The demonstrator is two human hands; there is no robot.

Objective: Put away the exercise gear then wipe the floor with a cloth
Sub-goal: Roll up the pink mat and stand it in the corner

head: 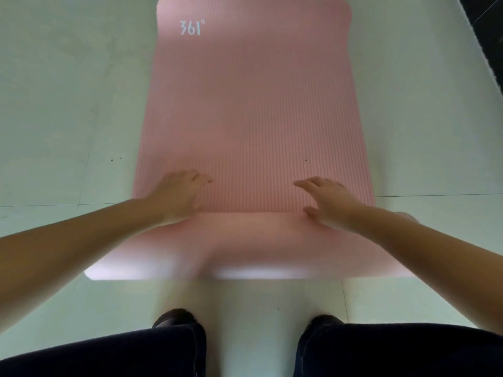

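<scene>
on the pale green tiled floor the pink ribbed foam exercise mat lies stretched out away from me, and i use it as my landmark for everything else. its far end, with the white "361°" logo near the far left corner, is flat on the tiles. only the near end is turned over: a smooth pink fold or first roll sits across the mat's near edge, blurred, so i can't tell how tight it is.

progress, my read: very early. the mat is barely started, most of its length is unrolled. no other gear shows, and no cloth shows anywhere around the mat, so the wiping step is not begun. left to do: finish rolling the mat, put it away, fetch a cloth, wipe.

grip: my left hand rests on the mat's near left part, right at the line where the turned-over part meets the ribbed face, fingers spread forward and only loosely bent, pressing down, not wrapped round anything. my right hand sits at the same line on the mat's near right part, fingers reaching forward and relaxed, thumb down against the fold edge. whether that thumb hooks under the fold i can't tell. i'd call both hands released, flat contact, pushing not grasping.

nearer than the mat's near edge are my dark trouser legs and dark shoe tips. off the mat's far right corner runs a dark strip, unclear what.
</scene>
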